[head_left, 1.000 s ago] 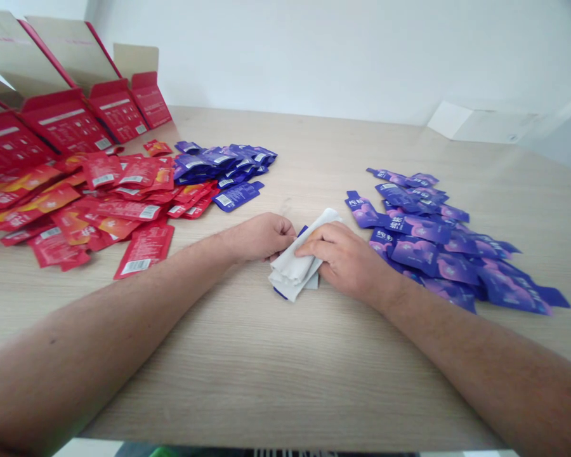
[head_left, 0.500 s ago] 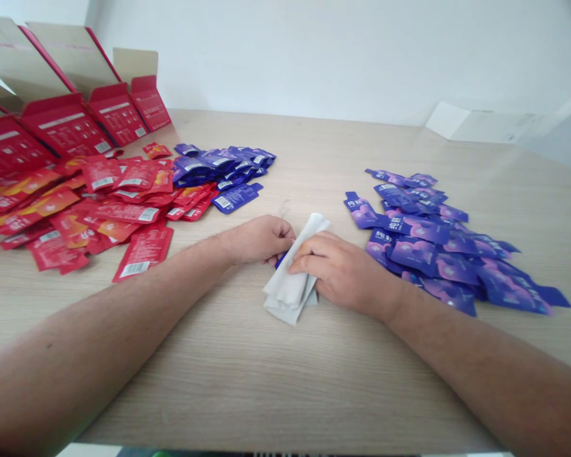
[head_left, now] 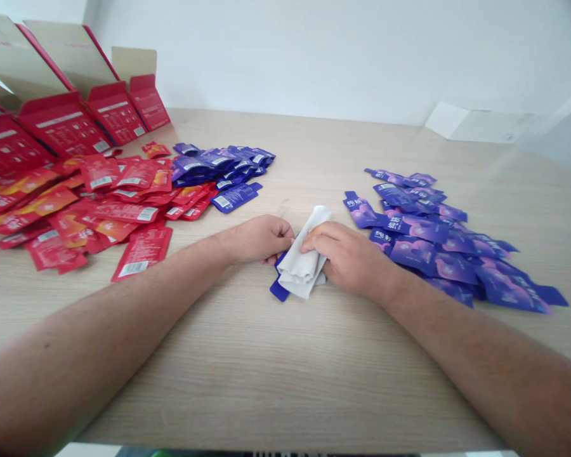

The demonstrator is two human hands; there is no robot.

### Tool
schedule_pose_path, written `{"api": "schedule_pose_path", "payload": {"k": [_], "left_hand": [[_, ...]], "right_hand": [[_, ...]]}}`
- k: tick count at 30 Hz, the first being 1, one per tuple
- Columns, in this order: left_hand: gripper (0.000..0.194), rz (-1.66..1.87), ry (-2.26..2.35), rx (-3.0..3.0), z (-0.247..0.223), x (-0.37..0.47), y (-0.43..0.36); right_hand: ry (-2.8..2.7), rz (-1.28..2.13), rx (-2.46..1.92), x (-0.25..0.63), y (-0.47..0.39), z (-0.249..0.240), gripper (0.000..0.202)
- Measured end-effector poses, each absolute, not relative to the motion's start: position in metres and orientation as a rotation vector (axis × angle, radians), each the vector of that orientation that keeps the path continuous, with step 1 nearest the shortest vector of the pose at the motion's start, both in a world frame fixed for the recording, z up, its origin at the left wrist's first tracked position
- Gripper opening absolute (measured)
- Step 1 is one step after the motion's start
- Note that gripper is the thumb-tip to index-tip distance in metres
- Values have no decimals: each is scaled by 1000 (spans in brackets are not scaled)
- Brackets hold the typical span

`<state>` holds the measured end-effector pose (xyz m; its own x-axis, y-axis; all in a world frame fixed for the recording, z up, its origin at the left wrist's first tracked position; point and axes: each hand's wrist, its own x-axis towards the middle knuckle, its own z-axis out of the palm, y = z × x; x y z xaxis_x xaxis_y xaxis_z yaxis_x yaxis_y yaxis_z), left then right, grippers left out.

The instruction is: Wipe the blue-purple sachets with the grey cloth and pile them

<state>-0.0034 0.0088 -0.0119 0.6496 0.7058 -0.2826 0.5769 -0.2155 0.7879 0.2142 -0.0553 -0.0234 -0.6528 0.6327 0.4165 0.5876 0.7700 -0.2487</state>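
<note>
Near the middle of the table, a dark blue packet [head_left: 280, 291] lies mostly under a folded white cloth [head_left: 301, 261]. My left hand [head_left: 265, 239] is closed at the packet's upper left edge, its fingertips pinching it. The cloth is gripped between the thumb and fingers of my right hand [head_left: 342, 254], which presses it over the packet. Just right of that hand spreads a pile of blue-purple packets [head_left: 413, 251], front sides up. Left of centre, blue packets with barcodes [head_left: 235, 198] lie beside a heap of red packets [head_left: 143, 251].
Open red cardboard boxes [head_left: 64, 124] stand in a row at the back left. A white carton [head_left: 476, 125] lies at the back right against the wall. The wooden table [head_left: 266, 381] has its front edge at the bottom of the view.
My right hand and the cloth have moved slightly up and to the right, uncovering the lower end of the blue packet. My left hand has stayed in place.
</note>
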Motion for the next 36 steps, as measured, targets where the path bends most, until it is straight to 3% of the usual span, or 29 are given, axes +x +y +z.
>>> {"api": "schedule_pose_path", "payload": {"k": [36], "left_hand": [[15,224,1106,1925,-9,-1,7]], "right_hand": [[-2494,88,-887,199,-68,-18,28]]}}
